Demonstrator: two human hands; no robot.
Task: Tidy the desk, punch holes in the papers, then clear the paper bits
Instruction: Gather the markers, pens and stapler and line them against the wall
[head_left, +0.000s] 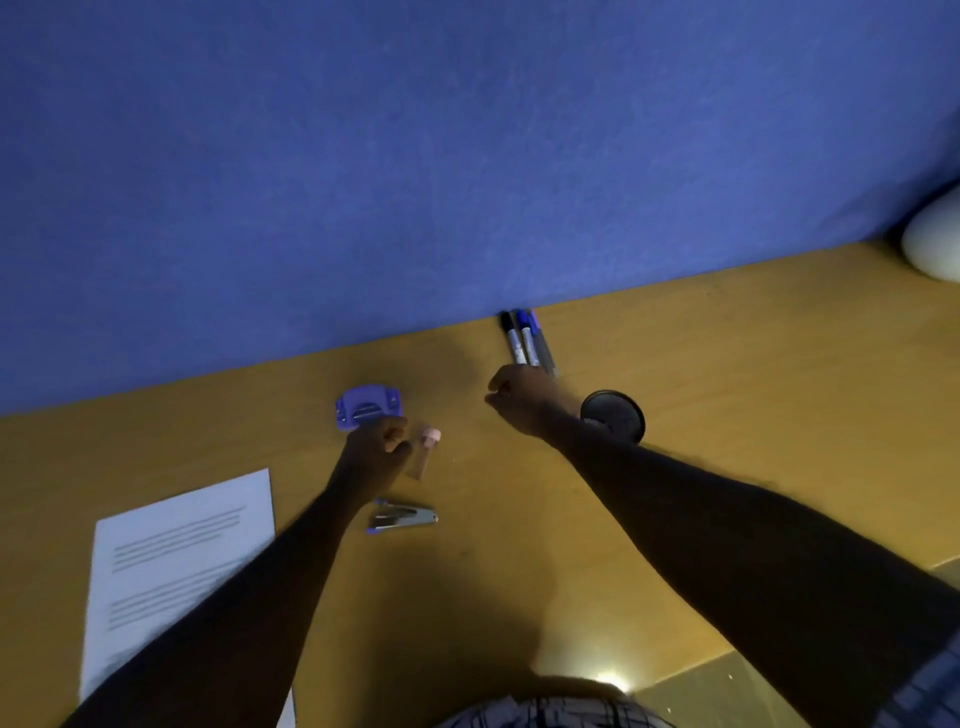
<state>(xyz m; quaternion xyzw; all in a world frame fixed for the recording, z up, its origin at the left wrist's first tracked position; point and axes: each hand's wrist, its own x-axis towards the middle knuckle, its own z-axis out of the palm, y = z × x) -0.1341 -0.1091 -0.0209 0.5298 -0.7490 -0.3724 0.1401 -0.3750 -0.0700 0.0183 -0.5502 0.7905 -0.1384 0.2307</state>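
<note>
Centre frame, the left grip (376, 452) pinches a small clear pink-capped tube (425, 454) below the purple plastic hole punch (368, 407); the right grip (519, 400) curls beside three grey markers (525, 344) — clamped or not, unclear — best park both away from the white printed sheet (176, 551), lower left.

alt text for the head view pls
A person reaches over a wooden desk: the left hand curls beside a small clear pink-capped tube by a purple hole punch, the right hand at three grey markers against the blue wall. A printed white sheet and a silver stapler lie nearer.
</note>
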